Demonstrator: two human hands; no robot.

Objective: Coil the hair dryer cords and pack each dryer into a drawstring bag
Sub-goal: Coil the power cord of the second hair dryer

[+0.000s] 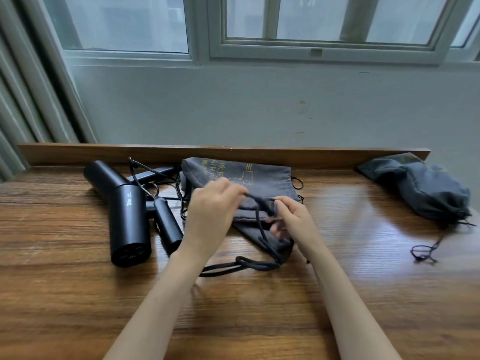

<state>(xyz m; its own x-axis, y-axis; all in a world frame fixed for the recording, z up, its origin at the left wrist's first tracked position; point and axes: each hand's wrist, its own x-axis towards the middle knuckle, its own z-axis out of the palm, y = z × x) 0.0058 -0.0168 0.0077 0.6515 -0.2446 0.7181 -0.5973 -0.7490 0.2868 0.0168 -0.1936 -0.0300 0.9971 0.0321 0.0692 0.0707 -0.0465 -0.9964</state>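
Note:
A grey drawstring bag (262, 178) with yellow print lies flat at the middle of the wooden table (78, 294). My left hand (210, 206) pinches a black cord (259, 229) above the bag. My right hand (293, 219) holds the same cord a little to the right, its fingers blurred. The cord loops down onto the table at the bag's near end. Two black hair dryers lie at the left: one (128, 224) with its barrel toward me, another (104, 178) behind it, their cords (155, 183) tangled beside the bag.
A second grey drawstring bag (426, 190), bulging and drawn closed, lies at the far right with its string (423, 252) trailing on the table. A raised wooden ledge (223, 153) runs along the table's back edge, under a wall and window.

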